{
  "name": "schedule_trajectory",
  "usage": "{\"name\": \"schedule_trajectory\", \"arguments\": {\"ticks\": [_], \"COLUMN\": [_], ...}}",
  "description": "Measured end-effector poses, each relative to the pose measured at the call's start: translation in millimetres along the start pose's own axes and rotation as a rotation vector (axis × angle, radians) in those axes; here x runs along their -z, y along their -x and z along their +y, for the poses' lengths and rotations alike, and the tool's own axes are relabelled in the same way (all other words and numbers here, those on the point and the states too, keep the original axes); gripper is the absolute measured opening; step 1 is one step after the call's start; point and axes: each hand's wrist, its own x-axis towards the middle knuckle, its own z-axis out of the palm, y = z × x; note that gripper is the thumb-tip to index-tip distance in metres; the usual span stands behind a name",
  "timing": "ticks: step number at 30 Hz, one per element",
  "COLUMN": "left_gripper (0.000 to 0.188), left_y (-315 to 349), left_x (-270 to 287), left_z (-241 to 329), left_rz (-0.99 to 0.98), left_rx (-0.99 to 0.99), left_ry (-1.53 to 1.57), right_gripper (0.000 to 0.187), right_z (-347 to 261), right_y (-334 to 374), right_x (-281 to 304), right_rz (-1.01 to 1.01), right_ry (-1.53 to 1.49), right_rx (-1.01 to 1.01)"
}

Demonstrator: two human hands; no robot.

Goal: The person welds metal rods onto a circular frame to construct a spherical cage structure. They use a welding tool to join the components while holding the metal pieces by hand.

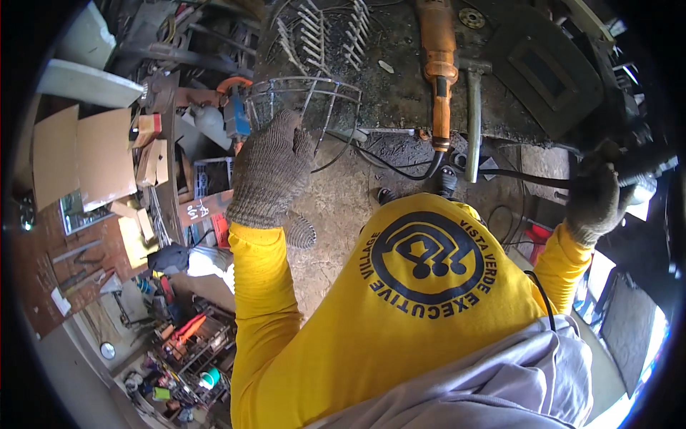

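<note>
My left hand (275, 168), in a grey knit glove, is closed at the near left rim of a round frame of thin metal rods (336, 89). That frame stands at the near left edge of a dark, scorched workbench (400, 100). Out at the far right, my gloved right hand (597, 200) is wrapped round a dark tool (643, 163), its kind hard to make out in shadow. A thick black cable (529, 176) runs to that hand. On the bench lie an orange corded power tool (439, 57) and a metal hammer (474, 118).
Spiked metal rods (312, 36) lie behind the frame. A dark welding shield (547, 75) rests at the bench's right. Cardboard boxes (107, 154) and a wooden board with tools (78, 264) are on the left. Cables cross the concrete floor (343, 207) under the bench edge.
</note>
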Motion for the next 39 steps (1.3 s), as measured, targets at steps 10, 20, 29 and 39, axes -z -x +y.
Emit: {"name": "schedule_trajectory", "arguments": {"ticks": [10, 20, 29, 39], "left_gripper": [0.026, 0.025, 0.029, 0.027], "left_y": [5.9, 10.0, 7.4, 8.1], "left_x": [-5.7, -3.2, -5.4, -11.1], "left_z": [4.4, 13.4, 16.2, 10.3], "left_rz": [0.049, 0.040, 0.013, 0.089], "left_rx": [0.050, 0.079, 0.116, 0.061], "left_ry": [-0.004, 0.077, 0.114, 0.151], "right_gripper": [0.042, 0.060, 0.063, 0.061], "right_z": [5.8, 20.5, 13.6, 23.2], "right_y": [2.8, -13.0, -2.2, 6.3], "right_x": [-49.2, -47.9, -53.5, -56.2], "right_rz": [-0.726, -0.844, -0.909, -0.934], "right_ry": [-0.257, -0.197, -0.088, -0.123], "right_rx": [-0.512, -0.660, -0.799, -0.855]}}
